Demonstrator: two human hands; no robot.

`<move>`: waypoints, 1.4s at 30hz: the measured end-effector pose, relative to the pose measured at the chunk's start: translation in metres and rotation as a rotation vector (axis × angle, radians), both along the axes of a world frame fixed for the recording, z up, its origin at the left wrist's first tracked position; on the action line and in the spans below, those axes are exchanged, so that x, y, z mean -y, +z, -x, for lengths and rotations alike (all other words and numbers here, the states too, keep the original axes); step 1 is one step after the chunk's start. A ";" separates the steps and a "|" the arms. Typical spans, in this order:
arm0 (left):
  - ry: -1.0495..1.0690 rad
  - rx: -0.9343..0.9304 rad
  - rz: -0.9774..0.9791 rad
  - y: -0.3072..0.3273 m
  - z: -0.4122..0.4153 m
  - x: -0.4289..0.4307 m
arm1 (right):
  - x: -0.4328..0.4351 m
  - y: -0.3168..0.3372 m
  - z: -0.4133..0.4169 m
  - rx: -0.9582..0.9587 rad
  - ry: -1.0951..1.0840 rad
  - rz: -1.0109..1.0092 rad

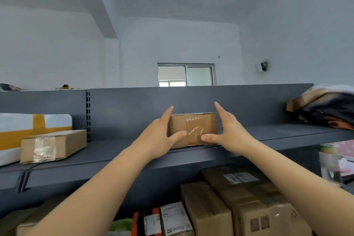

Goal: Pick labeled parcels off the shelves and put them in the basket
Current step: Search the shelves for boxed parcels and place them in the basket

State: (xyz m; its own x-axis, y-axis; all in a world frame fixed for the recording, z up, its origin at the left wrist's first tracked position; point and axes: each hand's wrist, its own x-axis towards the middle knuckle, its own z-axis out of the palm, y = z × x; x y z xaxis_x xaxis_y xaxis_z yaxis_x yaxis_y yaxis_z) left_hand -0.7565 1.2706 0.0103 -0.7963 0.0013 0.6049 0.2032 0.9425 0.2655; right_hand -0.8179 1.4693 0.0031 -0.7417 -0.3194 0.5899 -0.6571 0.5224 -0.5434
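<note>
Both hands are reaching up to a small taped cardboard box (193, 126) that is sitting on the top shelf (268, 136), directly between the fingers. The left hand (161, 138) is laying straight fingers along the box's left end, with its thumb crossing the front face. The right hand (229, 134) is mirroring it at the right end, though whether it is touching or just beside is unclear. Neither is gripping yet. The box's long axis is running from fingers to fingers, both hands equally near. No label is showing, and the basket is lying out of view.
</note>
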 end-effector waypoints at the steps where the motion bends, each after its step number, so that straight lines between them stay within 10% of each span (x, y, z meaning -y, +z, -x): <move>1: 0.004 0.019 -0.031 0.000 0.006 0.000 | -0.001 0.002 0.007 0.013 0.033 -0.020; 16: 0.007 -0.341 -0.021 -0.024 -0.014 -0.001 | 0.019 -0.031 0.001 -0.240 0.010 0.234; 37: 0.270 -0.306 -0.004 -0.028 -0.063 0.110 | 0.123 -0.014 -0.044 -0.196 0.156 -0.049; 42: 0.201 -0.646 0.158 -0.047 -0.073 0.068 | 0.064 -0.037 -0.038 -0.300 0.012 0.127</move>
